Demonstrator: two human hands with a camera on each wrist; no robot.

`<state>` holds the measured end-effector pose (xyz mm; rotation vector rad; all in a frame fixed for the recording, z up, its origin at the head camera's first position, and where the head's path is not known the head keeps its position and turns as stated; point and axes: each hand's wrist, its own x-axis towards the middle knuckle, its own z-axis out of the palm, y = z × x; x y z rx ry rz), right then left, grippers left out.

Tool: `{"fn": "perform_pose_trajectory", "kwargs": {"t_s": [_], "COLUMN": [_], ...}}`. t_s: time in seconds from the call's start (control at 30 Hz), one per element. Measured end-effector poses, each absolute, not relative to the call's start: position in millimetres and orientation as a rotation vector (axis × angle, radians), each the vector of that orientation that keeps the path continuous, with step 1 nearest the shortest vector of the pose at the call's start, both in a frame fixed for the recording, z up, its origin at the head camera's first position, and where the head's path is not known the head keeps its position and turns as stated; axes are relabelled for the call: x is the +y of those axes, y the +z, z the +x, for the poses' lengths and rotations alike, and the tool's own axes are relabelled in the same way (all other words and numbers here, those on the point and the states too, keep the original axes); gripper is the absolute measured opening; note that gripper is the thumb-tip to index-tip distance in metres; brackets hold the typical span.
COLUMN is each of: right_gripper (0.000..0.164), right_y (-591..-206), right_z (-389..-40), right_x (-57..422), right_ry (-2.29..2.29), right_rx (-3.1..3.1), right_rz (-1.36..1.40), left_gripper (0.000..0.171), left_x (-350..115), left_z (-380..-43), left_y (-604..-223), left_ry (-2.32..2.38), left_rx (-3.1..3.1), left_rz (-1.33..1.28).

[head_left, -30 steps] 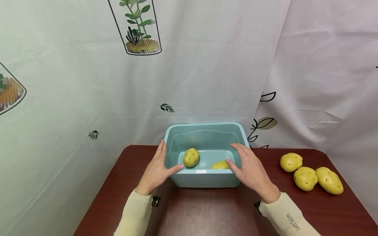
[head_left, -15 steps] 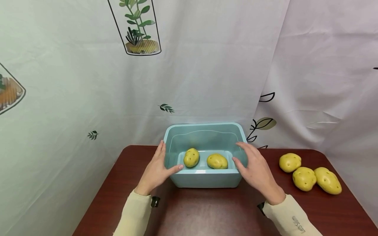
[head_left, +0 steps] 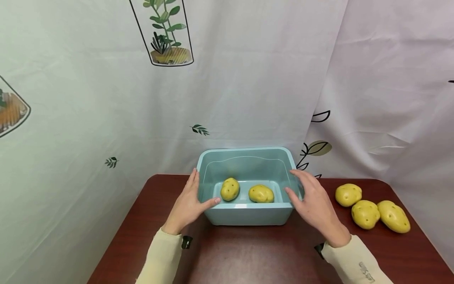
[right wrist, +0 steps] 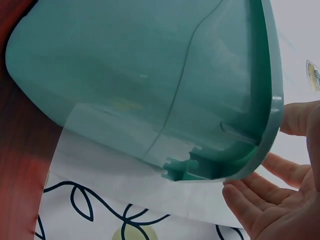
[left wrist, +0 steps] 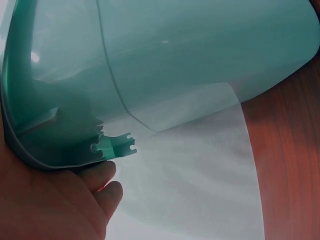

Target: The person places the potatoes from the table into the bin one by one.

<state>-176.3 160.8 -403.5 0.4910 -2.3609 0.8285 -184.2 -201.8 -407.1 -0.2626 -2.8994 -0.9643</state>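
**Blue bin (head_left: 248, 217) between left hand (head_left: 187, 205) and right hand (head_left: 313, 205)**

We see the bin on the table (head_left: 248, 254), toward the back edge. The left hand is spread wide at the bin's left side: its thumb reaches to the near rim, and its straight fingers lie along the outer side. The right hand is also spread wide, thumb well apart from the fingers, at the right rim; we cannot tell how firmly either one presses. From the right wrist we find the fingers just beside a corner of the rim.

Inside the bin we count two yellow potatoes on the floor, apart from each other: the left potato (head_left: 230, 189) and the right potato (head_left: 261, 194), which lies crosswise.

Well to the right of the bin, on the dark red-brown surface, we see a cluster of three more: the back potato (head_left: 348, 195), the middle potato (head_left: 365, 214) and the end potato (head_left: 393, 216).

Around the person's cream sleeves (head_left: 161, 258) and behind the table we see pale cloth (head_left: 248, 86) printed with leaves and a potted-plant jar (head_left: 172, 37).
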Motion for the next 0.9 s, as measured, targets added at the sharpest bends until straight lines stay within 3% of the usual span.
{"fn": "perform_pose_trajectory", "kwargs": {"t_s": [0.9], "right_gripper": [0.053], "right_y": [-403], "right_z": [-167], "right_x": [201], "right_ry": [0.788], "right_rx": [-2.418], "right_rz": [0.389], "left_gripper": [0.123], "left_x": [-203], "left_z": [-185], "left_y": [-409], "left_ry": [-0.961], "left_rx": [-2.898], "left_rz": [-0.253]}}
